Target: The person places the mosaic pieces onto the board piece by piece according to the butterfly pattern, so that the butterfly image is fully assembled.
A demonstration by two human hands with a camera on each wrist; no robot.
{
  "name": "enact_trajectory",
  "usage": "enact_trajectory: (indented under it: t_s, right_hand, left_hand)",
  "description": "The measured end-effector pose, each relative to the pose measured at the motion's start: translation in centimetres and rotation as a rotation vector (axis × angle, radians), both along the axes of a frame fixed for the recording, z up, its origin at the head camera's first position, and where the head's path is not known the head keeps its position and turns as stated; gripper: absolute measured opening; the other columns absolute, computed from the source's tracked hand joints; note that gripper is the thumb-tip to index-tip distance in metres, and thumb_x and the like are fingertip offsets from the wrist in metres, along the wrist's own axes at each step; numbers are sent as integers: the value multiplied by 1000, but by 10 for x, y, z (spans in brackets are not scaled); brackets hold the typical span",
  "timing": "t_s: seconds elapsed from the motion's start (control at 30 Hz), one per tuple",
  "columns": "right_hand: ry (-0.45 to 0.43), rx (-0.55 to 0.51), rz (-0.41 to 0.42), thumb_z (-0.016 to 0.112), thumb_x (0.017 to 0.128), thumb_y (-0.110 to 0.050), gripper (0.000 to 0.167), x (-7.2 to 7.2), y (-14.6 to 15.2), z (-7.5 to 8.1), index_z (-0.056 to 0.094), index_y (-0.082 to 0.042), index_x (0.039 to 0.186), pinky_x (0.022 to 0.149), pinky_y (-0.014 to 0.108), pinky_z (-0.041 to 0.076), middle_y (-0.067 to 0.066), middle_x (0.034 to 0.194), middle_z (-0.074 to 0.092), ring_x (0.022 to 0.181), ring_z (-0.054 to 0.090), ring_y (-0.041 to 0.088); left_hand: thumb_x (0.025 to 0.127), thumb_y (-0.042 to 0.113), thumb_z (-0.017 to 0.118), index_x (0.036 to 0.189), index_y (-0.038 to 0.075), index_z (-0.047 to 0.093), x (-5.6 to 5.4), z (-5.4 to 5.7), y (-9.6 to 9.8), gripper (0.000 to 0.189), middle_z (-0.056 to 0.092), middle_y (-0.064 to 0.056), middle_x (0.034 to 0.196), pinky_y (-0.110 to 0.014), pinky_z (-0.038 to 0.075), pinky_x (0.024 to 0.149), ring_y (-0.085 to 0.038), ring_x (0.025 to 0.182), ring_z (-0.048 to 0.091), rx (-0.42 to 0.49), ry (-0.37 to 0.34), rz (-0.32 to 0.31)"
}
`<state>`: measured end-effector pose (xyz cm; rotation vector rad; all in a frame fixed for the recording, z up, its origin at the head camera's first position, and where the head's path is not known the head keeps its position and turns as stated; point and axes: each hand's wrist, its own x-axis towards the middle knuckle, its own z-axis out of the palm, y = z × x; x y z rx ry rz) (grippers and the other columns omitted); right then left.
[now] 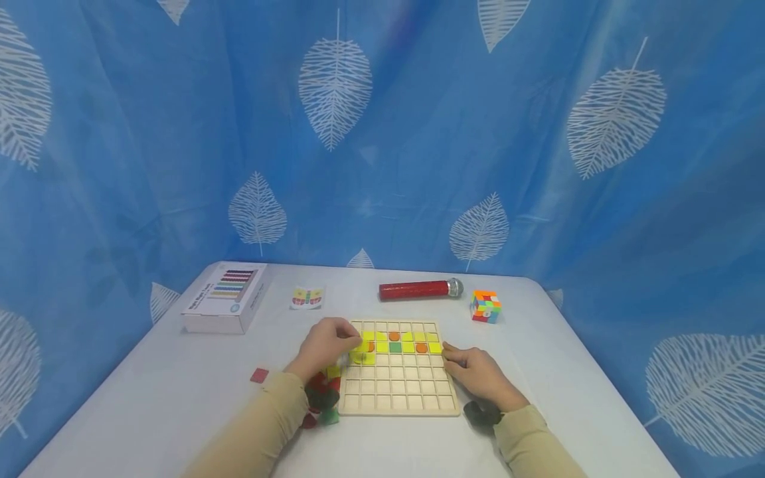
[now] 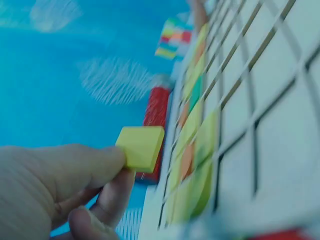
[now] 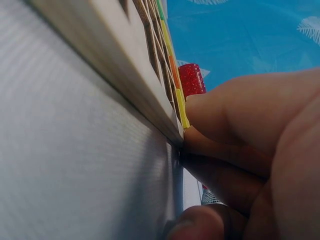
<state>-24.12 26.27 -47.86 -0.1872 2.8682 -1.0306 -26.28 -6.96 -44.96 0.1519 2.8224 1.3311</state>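
A wooden grid board (image 1: pixel 398 387) lies on the white table, with yellow, orange and green tiles in its upper rows. My left hand (image 1: pixel 325 345) hovers over the board's left edge. Between thumb and finger it pinches a yellow square tile (image 2: pixel 141 147), clear in the left wrist view. At the board's right edge, my right hand (image 1: pixel 478 376) grips the rim with thumb and finger, right beside the yellow tile (image 1: pixel 435 348) at the row's end. The right wrist view shows its fingertips (image 3: pixel 196 107) against that edge, the other fingers curled below.
Loose red, green and yellow pieces (image 1: pixel 329 417) lie partly hidden under the left forearm, and one red square (image 1: pixel 259 376) sits farther left. Behind the board are a pattern card (image 1: pixel 307 298), a red microphone (image 1: pixel 414 290) and a puzzle cube (image 1: pixel 485 307). A white box (image 1: pixel 225 298) stands back left.
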Motion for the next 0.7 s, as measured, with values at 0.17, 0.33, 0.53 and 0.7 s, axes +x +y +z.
enact_trajectory:
  t_s: [0.17, 0.33, 0.53, 0.7]
  right_hand:
    - [7, -1, 1, 68, 99, -24, 38, 0, 0, -1, 68, -12, 135, 116, 57, 36, 0, 151, 56, 146, 45, 33]
    - [8, -1, 3, 68, 99, -24, 38, 0, 1, -3, 68, -12, 135, 116, 57, 36, 0, 151, 56, 146, 44, 33]
    - [34, 2, 21, 67, 99, -24, 37, -1, 2, -2, 69, -11, 134, 116, 55, 37, 1, 150, 57, 145, 46, 33]
    - [43, 4, 32, 67, 99, -23, 37, 0, 2, -1, 69, -10, 134, 116, 56, 37, 2, 150, 57, 145, 46, 34]
  left_hand:
    - [91, 25, 78, 88, 21, 71, 1, -4, 24, 8, 69, 7, 87, -39, 53, 83, -15, 82, 61, -49, -3, -52]
    - [91, 23, 78, 92, 22, 74, -2, -10, 34, 4, 70, 6, 92, -41, 54, 84, -15, 86, 63, -90, 38, -82]
    - [90, 26, 79, 93, 22, 77, -3, -12, 42, 6, 74, 6, 100, -45, 54, 92, -17, 99, 68, -144, 60, -82]
    - [90, 24, 79, 93, 22, 78, -3, -10, 45, 4, 75, 6, 100, -46, 54, 91, -19, 99, 68, -194, 55, -88]
